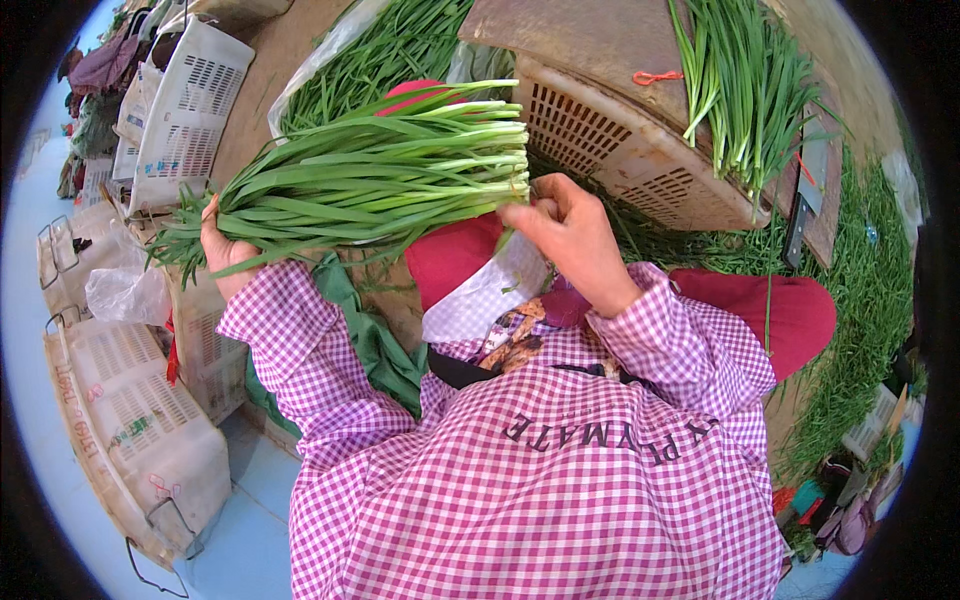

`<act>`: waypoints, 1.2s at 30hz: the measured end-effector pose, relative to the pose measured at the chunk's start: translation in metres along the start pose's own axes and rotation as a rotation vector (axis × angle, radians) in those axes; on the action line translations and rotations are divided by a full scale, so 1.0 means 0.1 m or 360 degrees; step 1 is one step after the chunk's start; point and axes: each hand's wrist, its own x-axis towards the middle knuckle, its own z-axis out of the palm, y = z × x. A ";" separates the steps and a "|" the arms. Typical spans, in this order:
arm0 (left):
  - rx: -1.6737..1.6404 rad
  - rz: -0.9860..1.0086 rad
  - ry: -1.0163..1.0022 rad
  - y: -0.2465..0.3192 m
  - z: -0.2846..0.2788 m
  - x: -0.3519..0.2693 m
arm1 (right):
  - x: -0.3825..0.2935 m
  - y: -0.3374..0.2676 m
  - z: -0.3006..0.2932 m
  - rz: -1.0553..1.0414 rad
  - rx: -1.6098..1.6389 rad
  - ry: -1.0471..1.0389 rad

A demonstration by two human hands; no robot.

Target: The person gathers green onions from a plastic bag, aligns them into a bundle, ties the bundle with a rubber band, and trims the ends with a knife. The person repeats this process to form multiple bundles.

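A bunch of long green leafy stalks [375, 172], probably garlic chives, lies sideways in front of me, its pale stem ends to the right. My left hand [227, 247] is closed around the leafy end. Close by the lower stem ends, my right hand [574, 232] has its thumb and forefinger pinched together; whether a stalk is between them is hard to tell. Another pile of the same stalks [750, 105] rests on a board [577, 30] over an upturned-looking plastic crate [592, 135]. Beside that pile lies a knife [806, 195] with a black handle.
A plastic-lined heap of greens [375, 60] stands beyond the bunch. Slotted white plastic crates [142, 427] with wire handles line the left side, near a green cloth [367, 337]. Loose leaves [855, 315] cover the ground at right. An orange-red tie [656, 77] lies on the board.
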 end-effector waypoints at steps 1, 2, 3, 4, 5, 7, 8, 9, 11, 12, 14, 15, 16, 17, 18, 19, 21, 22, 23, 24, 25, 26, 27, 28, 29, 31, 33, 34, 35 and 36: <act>0.0010 0.0048 0.0036 0.01 -0.02 0.02 | 0.02 -0.01 0.02 0.0017 -0.0063 0.0050; 0.0014 0.0095 0.0080 0.02 -0.06 0.03 | 0.04 -0.02 0.05 -0.0014 -0.0101 0.0088; 0.0003 0.0082 0.0079 0.03 -0.09 0.02 | 0.03 -0.04 0.06 0.0014 -0.0156 0.0152; -0.0114 -0.0031 0.0029 0.04 -0.12 0.02 | -0.01 -0.06 0.06 -0.0070 -0.0441 0.0163; -0.0081 -0.0048 -0.0008 0.03 -0.15 0.01 | -0.04 -0.07 0.07 -0.0212 -0.0460 0.0197; -0.0031 -0.0070 -0.0056 0.01 -0.18 -0.01 | -0.10 -0.06 0.08 -0.0384 -0.0535 0.0212; -0.0092 -0.0070 -0.0042 -0.01 -0.19 -0.03 | -0.11 -0.04 0.09 -0.0447 -0.0479 0.0234; -0.0109 -0.0049 -0.0024 -0.04 -0.20 -0.05 | -0.09 -0.01 0.11 -0.0437 -0.0502 0.0284; -0.0167 -0.0041 -0.0023 -0.09 -0.20 -0.09 | -0.03 0.05 0.17 -0.0543 -0.0502 0.0370; -0.0171 -0.0002 0.0018 -0.11 -0.20 -0.11 | 0.00 0.07 0.19 -0.0439 -0.0446 0.0301; -0.0190 -0.0016 -0.0008 -0.12 -0.19 -0.16 | 0.03 0.06 0.16 -0.0252 -0.0317 0.0153; -0.0214 -0.0008 -0.0038 -0.12 -0.19 -0.19 | 0.00 0.04 0.11 -0.0180 -0.0110 0.0102; -0.0223 -0.0020 -0.0111 -0.12 -0.19 -0.23 | -0.07 -0.01 0.03 -0.0072 0.0083 0.0042; -0.0248 -0.0030 -0.0084 -0.13 -0.18 -0.25 | -0.15 -0.07 -0.08 0.0046 0.0275 -0.0038; -0.0218 -0.0076 -0.0089 -0.13 -0.17 -0.27 | -0.26 -0.14 -0.26 0.0128 0.0272 -0.0009; -0.0184 -0.0001 -0.0081 -0.15 -0.16 -0.28 | -0.37 -0.22 -0.44 0.0221 0.0268 -0.0003; -0.0167 0.0102 0.0064 -0.20 -0.12 -0.27 | -0.59 -0.29 -0.72 0.0179 0.0437 -0.0003; -0.0027 0.0238 0.0139 -0.23 -0.10 -0.26 | -0.66 -0.31 -0.85 0.0238 0.0141 -0.0144; -0.0072 0.0240 0.0176 -0.24 -0.09 -0.25 | -0.71 -0.32 -0.96 0.0270 -0.0149 -0.0260; -0.0094 0.0209 0.0107 -0.25 -0.08 -0.25 | -0.73 -0.30 -1.00 0.0309 -0.0712 -0.0387; -0.0073 0.0202 0.0044 -0.24 -0.08 -0.25 | -0.73 -0.32 -1.03 -0.0338 -0.1424 -0.0311; -0.0131 0.0130 -0.0011 -0.24 -0.07 -0.26 | -0.70 -0.32 -1.00 -0.0537 -0.1528 -0.0018; -0.0157 0.0095 -0.0039 -0.22 -0.07 -0.27 | -0.64 -0.33 -0.93 -0.0600 -0.1604 0.0278; -0.0183 0.0065 -0.0064 -0.20 -0.07 -0.29 | -0.59 -0.39 -0.86 -0.0463 -0.1231 0.0378; -0.0173 0.0043 -0.0100 -0.17 -0.07 -0.31 | -0.50 -0.45 -0.74 -0.0694 -0.1128 0.0313; -0.0208 -0.0085 -0.0145 -0.10 -0.04 -0.36 | -0.24 -0.60 -0.49 -0.1023 -0.0930 0.0195; -0.0188 0.0000 -0.0181 -0.09 -0.02 -0.42 | -0.04 -0.67 -0.12 -0.1066 -0.0980 0.0145; -0.0173 -0.0005 -0.0218 -0.09 -0.01 -0.46 | 0.08 -0.69 0.03 -0.1120 -0.1043 0.0171; -0.0201 -0.0081 -0.0257 -0.08 0.01 -0.49 | 0.17 -0.68 0.14 -0.1208 -0.1142 0.0163; -0.0211 -0.0066 -0.0307 -0.09 0.02 -0.52 | 0.25 -0.66 0.22 -0.1183 -0.1241 0.0164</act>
